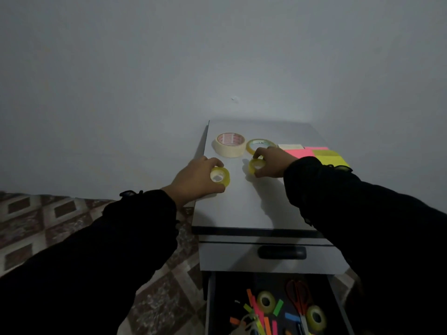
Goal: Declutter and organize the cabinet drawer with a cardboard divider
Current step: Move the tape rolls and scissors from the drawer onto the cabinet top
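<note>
On the white cabinet top (244,209), my left hand (196,180) grips a small yellowish tape roll (219,177). My right hand (272,163) holds a second small tape roll (257,165) a little farther back. Behind them lie a wide masking tape roll (229,144) and a thin clear tape ring (260,145). Below, the open drawer (273,308) holds two more tape rolls (266,301), red-handled scissors (298,296) and several coloured paper strips (257,315). No cardboard divider is in view.
Pink and yellow sticky note pads (321,154) sit on the cabinet top's right side. A shut upper drawer with a dark handle (281,252) lies above the open one. A plain wall stands behind; patterned carpet (48,218) covers the floor at left.
</note>
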The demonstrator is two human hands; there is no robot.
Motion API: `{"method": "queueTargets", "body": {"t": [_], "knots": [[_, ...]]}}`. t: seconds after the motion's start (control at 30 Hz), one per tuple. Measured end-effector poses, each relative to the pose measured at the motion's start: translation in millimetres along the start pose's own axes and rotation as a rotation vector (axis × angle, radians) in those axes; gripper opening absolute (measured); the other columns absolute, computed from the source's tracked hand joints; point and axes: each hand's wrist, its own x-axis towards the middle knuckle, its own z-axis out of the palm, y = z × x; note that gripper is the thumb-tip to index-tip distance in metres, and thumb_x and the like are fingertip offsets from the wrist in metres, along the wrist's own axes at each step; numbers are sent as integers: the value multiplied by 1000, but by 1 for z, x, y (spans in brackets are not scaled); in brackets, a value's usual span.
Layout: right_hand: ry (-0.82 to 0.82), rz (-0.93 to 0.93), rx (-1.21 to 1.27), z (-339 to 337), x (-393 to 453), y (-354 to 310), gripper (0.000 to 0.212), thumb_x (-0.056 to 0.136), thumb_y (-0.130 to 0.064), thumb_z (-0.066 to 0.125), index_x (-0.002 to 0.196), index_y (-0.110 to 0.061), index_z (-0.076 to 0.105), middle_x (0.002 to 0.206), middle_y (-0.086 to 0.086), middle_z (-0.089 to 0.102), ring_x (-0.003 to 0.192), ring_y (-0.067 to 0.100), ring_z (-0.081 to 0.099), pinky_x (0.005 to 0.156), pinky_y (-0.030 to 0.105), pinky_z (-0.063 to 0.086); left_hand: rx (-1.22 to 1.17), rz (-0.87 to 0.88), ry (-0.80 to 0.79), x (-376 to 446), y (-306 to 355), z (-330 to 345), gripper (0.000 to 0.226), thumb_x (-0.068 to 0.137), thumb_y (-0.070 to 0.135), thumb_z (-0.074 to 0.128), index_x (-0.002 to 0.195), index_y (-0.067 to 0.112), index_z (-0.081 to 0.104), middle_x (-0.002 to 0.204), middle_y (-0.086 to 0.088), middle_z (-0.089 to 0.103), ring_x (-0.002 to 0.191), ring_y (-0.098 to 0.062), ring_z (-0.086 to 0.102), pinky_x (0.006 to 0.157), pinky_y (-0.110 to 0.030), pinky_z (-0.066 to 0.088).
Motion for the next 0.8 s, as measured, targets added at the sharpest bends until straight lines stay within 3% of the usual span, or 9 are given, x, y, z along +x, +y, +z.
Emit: {"method": "queueTargets", "body": {"t": [0.13, 0.43, 0.8], "knots": [[48, 10, -17, 0, 17, 7, 56, 83, -31, 64, 133, -14, 44, 132, 12, 49, 120, 28, 47, 97, 33, 37, -5, 2, -3, 12, -6, 2, 56, 74, 30, 73, 126, 21, 53, 115, -7, 53, 107, -23, 51, 91, -35, 45], [115, 97, -346, 4, 33, 26, 43, 84, -45, 52, 120, -22, 49, 112, 6, 60, 112, 28, 50, 100, 43, 24, 20, 7, -8, 29, -9, 8, 56, 75, 30, 72, 126, 22, 53, 117, -9, 51, 110, -23, 50, 91, -32, 42], [200, 40, -231, 3, 27, 37, 60, 86, -51, 51, 135, -19, 38, 134, 7, 49, 125, 28, 41, 102, 43, 24, 88, 16, 16, 67, 10, 25, 59, 76, 33, 69, 131, 20, 50, 129, -11, 49, 119, -28, 46, 90, -32, 41]]}}
